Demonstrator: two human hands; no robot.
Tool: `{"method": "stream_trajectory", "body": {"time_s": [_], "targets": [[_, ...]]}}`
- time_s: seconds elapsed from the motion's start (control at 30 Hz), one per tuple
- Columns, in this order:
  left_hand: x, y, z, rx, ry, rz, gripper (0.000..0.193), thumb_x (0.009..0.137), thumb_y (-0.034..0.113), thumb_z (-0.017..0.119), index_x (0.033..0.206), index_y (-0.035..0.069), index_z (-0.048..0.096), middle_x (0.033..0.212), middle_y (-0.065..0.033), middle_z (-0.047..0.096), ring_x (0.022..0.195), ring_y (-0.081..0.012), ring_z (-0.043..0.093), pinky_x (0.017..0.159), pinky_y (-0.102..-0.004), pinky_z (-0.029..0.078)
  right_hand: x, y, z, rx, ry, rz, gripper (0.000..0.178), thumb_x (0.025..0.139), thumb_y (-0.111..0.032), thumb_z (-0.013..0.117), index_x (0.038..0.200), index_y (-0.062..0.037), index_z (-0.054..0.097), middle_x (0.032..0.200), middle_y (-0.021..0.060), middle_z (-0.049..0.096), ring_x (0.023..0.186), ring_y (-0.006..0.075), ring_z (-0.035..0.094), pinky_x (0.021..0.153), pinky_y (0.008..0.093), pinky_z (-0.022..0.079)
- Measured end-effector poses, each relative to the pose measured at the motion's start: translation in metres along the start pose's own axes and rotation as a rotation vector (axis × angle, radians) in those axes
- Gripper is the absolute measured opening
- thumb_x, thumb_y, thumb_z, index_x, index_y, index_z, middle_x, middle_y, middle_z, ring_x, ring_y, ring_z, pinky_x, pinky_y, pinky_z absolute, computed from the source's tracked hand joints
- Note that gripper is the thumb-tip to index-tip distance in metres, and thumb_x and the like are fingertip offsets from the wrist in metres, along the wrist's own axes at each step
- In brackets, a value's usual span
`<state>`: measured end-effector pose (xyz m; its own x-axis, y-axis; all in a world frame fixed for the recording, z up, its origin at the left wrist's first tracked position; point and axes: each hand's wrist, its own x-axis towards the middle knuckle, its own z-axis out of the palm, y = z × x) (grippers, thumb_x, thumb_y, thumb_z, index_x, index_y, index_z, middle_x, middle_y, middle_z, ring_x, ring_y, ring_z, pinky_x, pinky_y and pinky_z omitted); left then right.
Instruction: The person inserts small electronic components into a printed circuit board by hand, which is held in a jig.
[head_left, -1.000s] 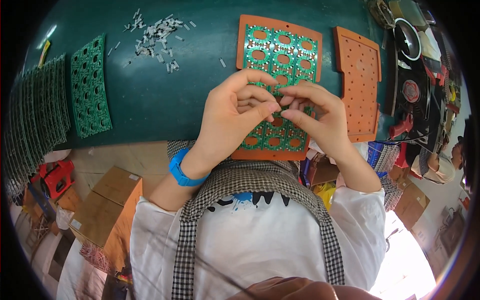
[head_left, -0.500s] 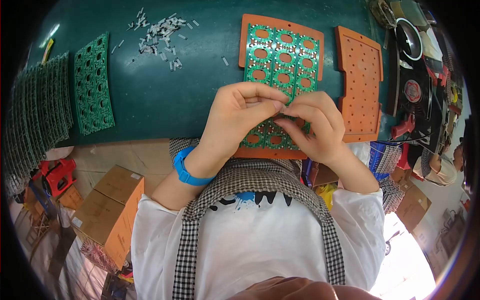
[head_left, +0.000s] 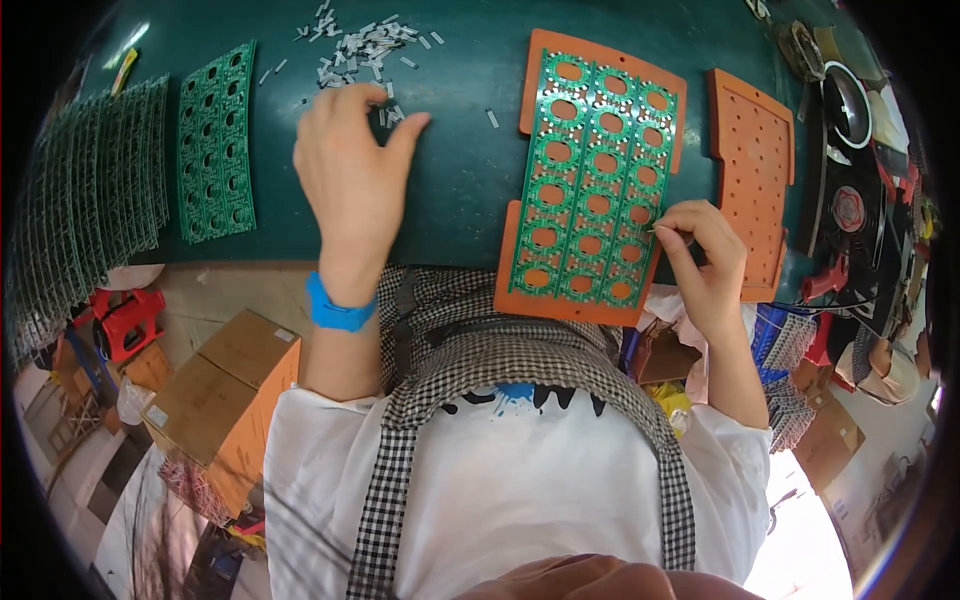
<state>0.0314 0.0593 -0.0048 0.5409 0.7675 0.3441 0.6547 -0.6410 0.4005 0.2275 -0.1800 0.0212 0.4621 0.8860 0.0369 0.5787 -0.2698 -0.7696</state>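
Note:
My left hand [head_left: 350, 170], with a blue band at the wrist, is over the near edge of a pile of small white-and-grey strip parts [head_left: 368, 45]. Its thumb is spread away from the curled fingers, and nothing shows between them. At the right edge of a green circuit board panel [head_left: 597, 205], my right hand [head_left: 707, 262] has thumb and forefinger pinched together. Whatever is in that pinch is too small to make out. Rows of oval openings run through the panel, which lies on an orange tray [head_left: 508, 270] at the table's near edge.
Another orange tray [head_left: 752, 180], dotted with holes, lies to the right. A second green panel [head_left: 217, 145] and a row of stacked panels [head_left: 90, 200] are on the left. Beyond the right tray stands a black device [head_left: 848, 210]. Cardboard boxes [head_left: 215, 385] sit below the table at left.
Both hands were together over the panel; now they are apart. My left hand has moved left to the pile of strips, and my right hand has shifted to the panel's right edge.

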Motion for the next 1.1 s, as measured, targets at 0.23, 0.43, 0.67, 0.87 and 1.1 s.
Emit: {"method": "stream_trajectory", "body": {"time_s": [0.23,0.43,0.67,0.87,1.1], "targets": [[0.000,0.001,0.004,0.070,-0.014,0.032,0.024,0.077,0.020,0.073,0.095,0.006,0.065,0.094,-0.0091,0.060,0.092,-0.0291,0.055,0.080,-0.0408,0.042,0.002,0.009,0.002,-0.030,-0.079,-0.031,0.007,0.081,0.003,0.064,0.085,0.0006,0.059,0.085,0.0098,0.057,0.079,0.0239,0.058,0.067,0.0314,0.047],[-0.001,0.035,0.024,0.004,-0.124,0.142,0.022,0.077,0.024,0.074,0.085,0.007,0.062,0.087,-0.0066,0.057,0.085,-0.0273,0.052,0.073,-0.0406,0.039,0.005,0.004,0.000,-0.094,-0.116,-0.157,0.009,0.080,0.001,0.064,0.086,-0.0007,0.058,0.090,0.0102,0.057,0.087,0.0272,0.056,0.074,0.0351,0.047],[0.003,0.037,0.026,-0.114,-0.214,0.152,0.012,0.080,0.015,0.069,0.082,0.005,0.062,0.082,-0.0076,0.057,0.083,-0.0287,0.053,0.072,-0.0409,0.040,0.008,0.003,-0.001,-0.096,-0.194,-0.197,0.010,0.079,0.000,0.064,0.086,-0.0009,0.057,0.092,0.0101,0.057,0.088,0.0292,0.055,0.075,0.0364,0.047],[0.002,0.035,0.029,-0.078,-0.141,0.257,0.005,0.082,0.007,0.063,0.079,0.004,0.061,0.081,-0.0094,0.057,0.081,-0.0301,0.053,0.072,-0.0417,0.042,0.011,0.002,0.000,-0.123,-0.193,-0.220,0.012,0.078,0.000,0.065,0.086,-0.0008,0.057,0.091,0.0101,0.057,0.087,0.0294,0.055,0.074,0.0367,0.048],[-0.015,0.038,0.003,-0.714,-0.232,-0.149,0.007,0.085,0.002,0.064,0.091,-0.002,0.064,0.083,-0.0072,0.064,0.072,-0.0151,0.062,0.062,-0.0258,0.048,0.004,0.006,0.009,-0.218,-0.086,-0.240,0.014,0.075,-0.001,0.069,0.084,-0.0031,0.058,0.089,0.0085,0.058,0.082,0.0279,0.057,0.070,0.0356,0.049]]}}
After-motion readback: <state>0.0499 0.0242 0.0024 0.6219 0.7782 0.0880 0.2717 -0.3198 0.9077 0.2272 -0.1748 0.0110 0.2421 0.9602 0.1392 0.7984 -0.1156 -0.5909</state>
